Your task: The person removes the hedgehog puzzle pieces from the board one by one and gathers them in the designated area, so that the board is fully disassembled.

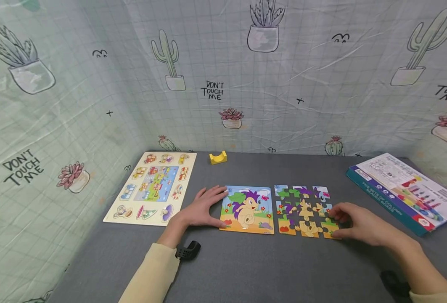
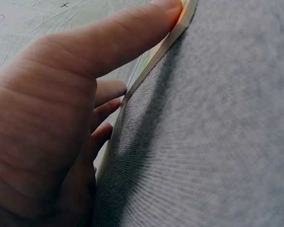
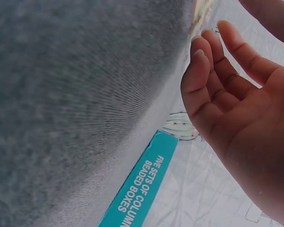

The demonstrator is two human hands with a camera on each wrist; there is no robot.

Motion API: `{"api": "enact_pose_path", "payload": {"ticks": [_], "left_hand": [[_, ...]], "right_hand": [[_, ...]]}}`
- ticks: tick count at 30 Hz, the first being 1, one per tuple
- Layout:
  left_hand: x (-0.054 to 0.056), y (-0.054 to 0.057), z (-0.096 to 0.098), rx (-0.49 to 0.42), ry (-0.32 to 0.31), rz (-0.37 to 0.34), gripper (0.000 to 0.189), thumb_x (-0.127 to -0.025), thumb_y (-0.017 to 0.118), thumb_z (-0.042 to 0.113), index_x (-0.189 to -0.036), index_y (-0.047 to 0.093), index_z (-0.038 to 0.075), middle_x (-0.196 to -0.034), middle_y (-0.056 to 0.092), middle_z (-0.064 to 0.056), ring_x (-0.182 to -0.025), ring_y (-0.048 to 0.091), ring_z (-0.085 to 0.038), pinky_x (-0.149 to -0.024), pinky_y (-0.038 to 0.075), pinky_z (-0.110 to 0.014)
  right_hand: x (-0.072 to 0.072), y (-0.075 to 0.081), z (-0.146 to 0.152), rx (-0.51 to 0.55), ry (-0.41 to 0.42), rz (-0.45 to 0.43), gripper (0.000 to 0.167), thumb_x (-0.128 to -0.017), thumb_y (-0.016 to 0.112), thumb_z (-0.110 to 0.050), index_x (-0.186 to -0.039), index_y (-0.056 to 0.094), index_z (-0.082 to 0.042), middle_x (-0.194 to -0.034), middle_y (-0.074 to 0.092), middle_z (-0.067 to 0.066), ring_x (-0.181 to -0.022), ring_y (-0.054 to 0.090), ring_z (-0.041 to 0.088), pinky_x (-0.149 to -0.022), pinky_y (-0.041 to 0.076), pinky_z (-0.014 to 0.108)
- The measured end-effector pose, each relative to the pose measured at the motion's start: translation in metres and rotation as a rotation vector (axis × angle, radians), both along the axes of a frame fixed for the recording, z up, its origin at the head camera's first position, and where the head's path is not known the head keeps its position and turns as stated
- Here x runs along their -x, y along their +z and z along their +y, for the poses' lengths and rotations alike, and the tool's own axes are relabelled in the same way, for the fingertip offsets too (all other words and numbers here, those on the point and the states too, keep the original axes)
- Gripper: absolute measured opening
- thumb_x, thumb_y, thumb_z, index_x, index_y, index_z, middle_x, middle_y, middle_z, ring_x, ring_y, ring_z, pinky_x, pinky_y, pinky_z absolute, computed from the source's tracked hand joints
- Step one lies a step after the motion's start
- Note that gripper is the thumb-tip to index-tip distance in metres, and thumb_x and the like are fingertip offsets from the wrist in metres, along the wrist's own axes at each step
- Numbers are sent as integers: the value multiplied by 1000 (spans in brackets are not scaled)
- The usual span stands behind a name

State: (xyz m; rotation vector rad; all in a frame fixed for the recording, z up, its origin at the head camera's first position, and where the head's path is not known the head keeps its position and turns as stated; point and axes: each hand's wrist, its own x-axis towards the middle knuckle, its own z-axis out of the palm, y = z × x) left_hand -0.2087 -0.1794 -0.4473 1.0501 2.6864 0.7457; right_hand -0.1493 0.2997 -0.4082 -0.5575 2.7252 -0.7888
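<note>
A hedgehog picture board [image 1: 247,210] lies flat on the dark table. My left hand [image 1: 201,208] is at its left side, thumb on the lower left corner and fingertips at the upper left. The left wrist view shows the thumb [image 2: 118,35] against the board's edge. To the right lie interlocking jigsaw pieces [image 1: 309,229] of the same hedgehog picture, with small gaps between them. At their right edge rests my right hand [image 1: 363,225], thumb by the bottom corner piece and bent fingers higher up. Thumb and fingers stand apart in the right wrist view.
A cream board [image 1: 119,214] with vehicle and toy pictures lies at the left. Behind the hedgehog board is a yellow notched block [image 1: 218,158]. A teal and white box [image 1: 391,201] sits at the right. Printed cloth [image 1: 276,84] hangs along the back and sides.
</note>
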Motion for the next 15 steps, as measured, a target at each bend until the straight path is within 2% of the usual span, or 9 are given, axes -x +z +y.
{"api": "enact_pose_path", "payload": {"ticks": [6,11,15], "left_hand": [[-1,-1,0,-9,23,12,96,-83,77,51,-157,36,8,-163,30,-9,-152,16,-31,-118,2,-59],[-2,-3,-2,-53,85,27,83,-90,71,47,-157,38,9,-160,36,-7,-151,22,-27,-119,5,-56],[-5,-5,-2,-134,158,29,69,-95,70,37,-152,45,7,-154,45,-11,-146,33,-30,-119,14,-54]], "right_hand": [[-1,5,-1,24,-23,45,49,-83,85,-30,-116,63,-2,-104,62,2,-90,57,19,-71,52,28],[-1,8,-5,53,-45,117,40,-89,80,-26,-116,63,-2,-104,64,3,-88,58,17,-71,53,29],[-1,9,-10,55,-95,178,29,-92,76,-21,-114,66,-4,-99,64,0,-85,57,15,-71,52,27]]}}
